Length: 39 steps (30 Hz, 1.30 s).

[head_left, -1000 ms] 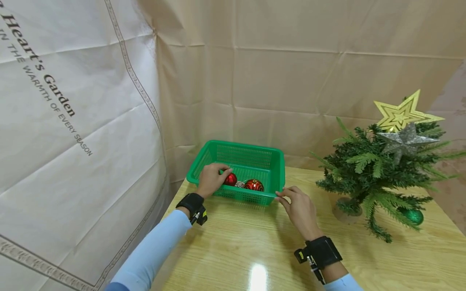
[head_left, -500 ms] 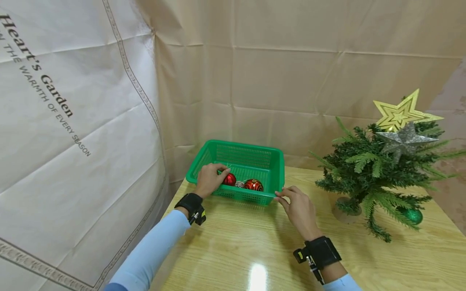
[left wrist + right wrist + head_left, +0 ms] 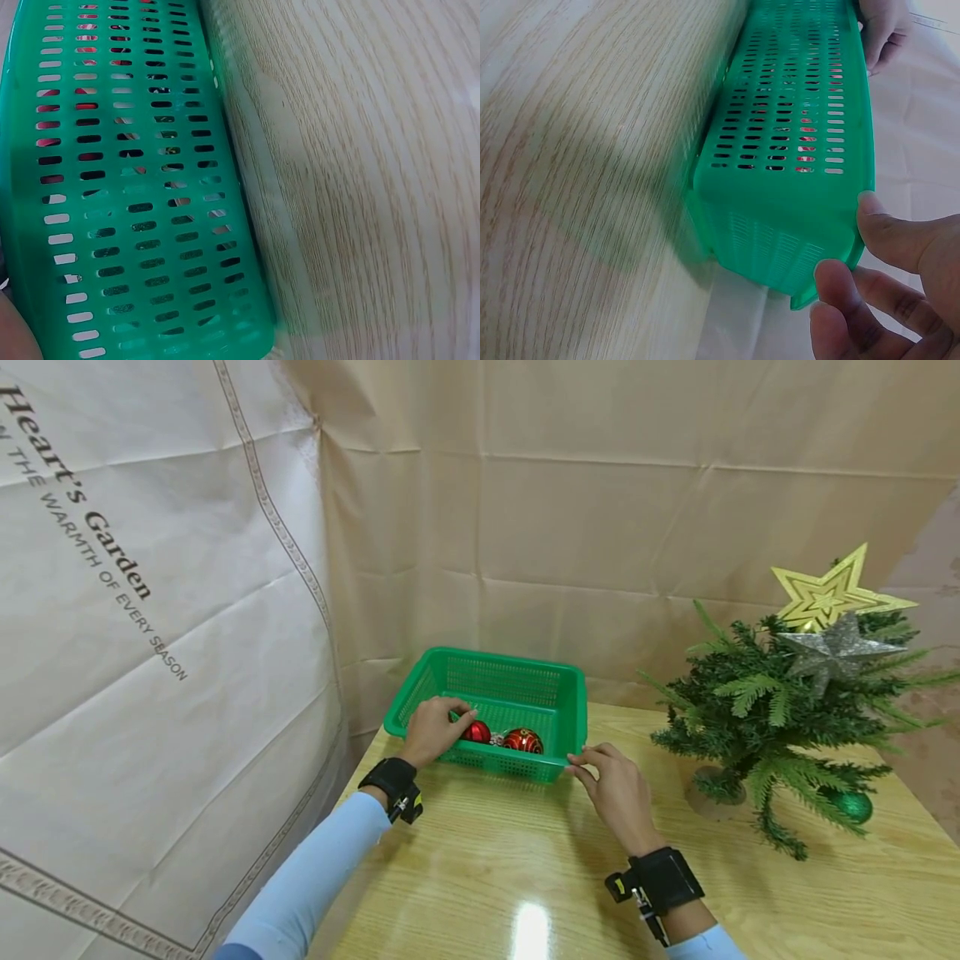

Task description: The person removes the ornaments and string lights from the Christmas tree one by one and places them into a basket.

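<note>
A green plastic basket with slotted walls stands on the wooden table. My left hand reaches over its near left rim, thumb and forefinger pinching at the top of a shiny red bauble. Beside that bauble inside lie a small silvery ornament and a red bauble with gold patterns. My right hand pinches the basket's near right corner rim between thumb and fingers, as the right wrist view shows up close. In the left wrist view the slotted wall hides most of the contents.
A small artificial Christmas tree stands to the right of the basket, bearing a gold star, a silver star and a green bauble. Beige cloth hangs behind; white printed cloth hangs at left.
The shiny red bauble at my left fingertips has shifted and turned slightly. A thin thread showing above my left fingers half a second ago is no longer visible. My right hand stays at the corner.
</note>
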### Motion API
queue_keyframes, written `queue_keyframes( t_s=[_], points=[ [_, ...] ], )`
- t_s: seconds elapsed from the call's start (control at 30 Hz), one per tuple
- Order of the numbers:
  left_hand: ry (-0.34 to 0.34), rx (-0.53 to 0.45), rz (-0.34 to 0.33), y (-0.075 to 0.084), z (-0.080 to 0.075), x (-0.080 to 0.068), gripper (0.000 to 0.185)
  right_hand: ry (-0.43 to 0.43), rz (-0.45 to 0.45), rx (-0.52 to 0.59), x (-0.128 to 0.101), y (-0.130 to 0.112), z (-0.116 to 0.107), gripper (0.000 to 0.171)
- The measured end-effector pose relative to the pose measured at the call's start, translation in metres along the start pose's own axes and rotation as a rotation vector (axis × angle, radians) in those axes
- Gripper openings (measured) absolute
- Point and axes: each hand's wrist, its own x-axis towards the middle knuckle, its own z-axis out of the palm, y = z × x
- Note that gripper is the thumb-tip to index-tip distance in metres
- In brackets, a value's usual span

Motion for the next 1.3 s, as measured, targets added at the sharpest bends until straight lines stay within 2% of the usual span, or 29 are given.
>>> queue_keyframes(
  t_s=[0.3,0.5,0.63,0.8,0.93,1.07,1.23,1.3],
  points=[
    [0.022,0.013,0.01,0.0,0.003,0.0,0.018,-0.005,0.016,0.012,-0.002,0.002,-0.001,0.019],
    [0.072,0.032,0.025,0.001,0.007,0.0,0.015,-0.027,0.023,0.019,-0.004,0.006,-0.002,0.021],
    [0.101,0.035,0.06,0.002,0.011,0.001,0.014,-0.085,0.029,0.047,-0.007,0.007,-0.008,0.027],
    [0.153,0.049,0.132,0.01,0.016,0.004,0.015,-0.169,0.066,0.171,-0.013,0.011,-0.022,0.035],
    [0.156,0.039,0.2,0.023,0.023,0.008,0.016,-0.198,0.097,0.242,-0.02,0.015,-0.044,0.03],
    [0.135,-0.025,0.263,0.042,0.033,0.013,0.014,-0.26,0.108,0.272,-0.027,0.016,-0.079,0.024],
    [0.06,-0.128,0.36,0.082,0.049,0.018,0.014,-0.294,0.132,0.273,-0.045,0.021,-0.134,0.024],
    [0.029,-0.163,0.402,0.101,0.056,0.019,0.015,-0.273,0.158,0.251,-0.051,0.023,-0.157,0.024]
  ],
)
